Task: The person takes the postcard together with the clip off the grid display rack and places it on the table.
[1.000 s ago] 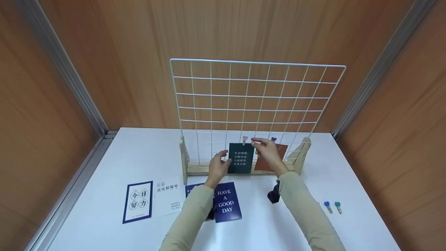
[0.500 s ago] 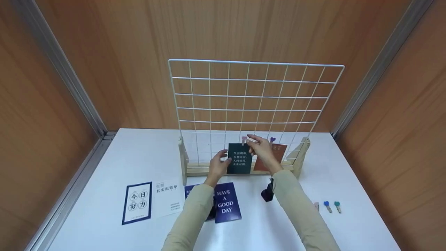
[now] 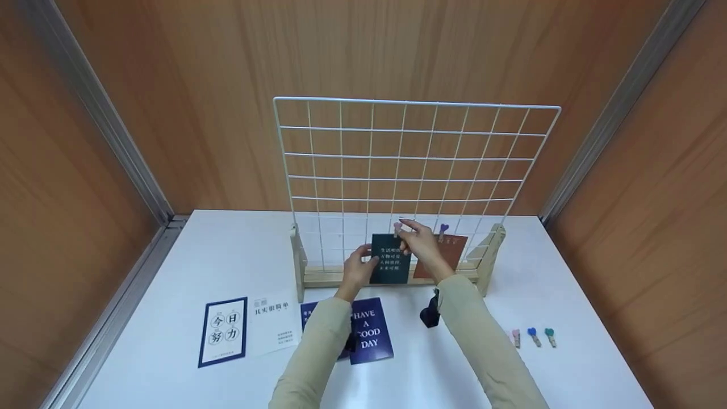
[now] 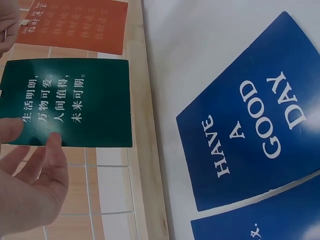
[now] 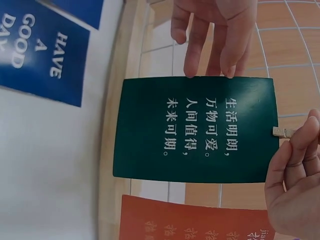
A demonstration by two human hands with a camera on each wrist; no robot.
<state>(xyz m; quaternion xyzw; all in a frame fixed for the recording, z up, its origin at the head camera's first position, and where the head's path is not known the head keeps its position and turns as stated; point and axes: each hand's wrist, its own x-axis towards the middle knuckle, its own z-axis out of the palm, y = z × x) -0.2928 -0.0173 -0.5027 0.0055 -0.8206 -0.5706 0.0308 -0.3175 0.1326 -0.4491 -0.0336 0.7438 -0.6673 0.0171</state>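
A dark green card (image 3: 388, 267) with white lettering hangs upright low on the white wire grid (image 3: 417, 156). At its top edge is a small wooden clothespin (image 5: 284, 132) with a pink heart. My right hand (image 3: 421, 243) pinches this clothespin at its heart end, thumb and index finger around it. The left hand (image 3: 356, 270) holds the card's left edge, thumb and fingertips (image 4: 54, 140) at the border. Right of the green card, a rust-red card (image 3: 454, 253) hangs under a purple heart clothespin (image 3: 443, 228), partly behind my right hand.
The grid stands in a wooden base (image 3: 335, 278). Nearer on the white table (image 3: 454, 375) lie a navy-bordered card (image 3: 223, 332), a white card (image 3: 275, 324) and two blue cards (image 3: 370, 330), one partly under the left sleeve. Several heart clothespins (image 3: 534, 337) lie at the right.
My right hand has moved left and slightly down, from beside the pink heart clothespin onto it. The left hand has stayed at the green card's edge.
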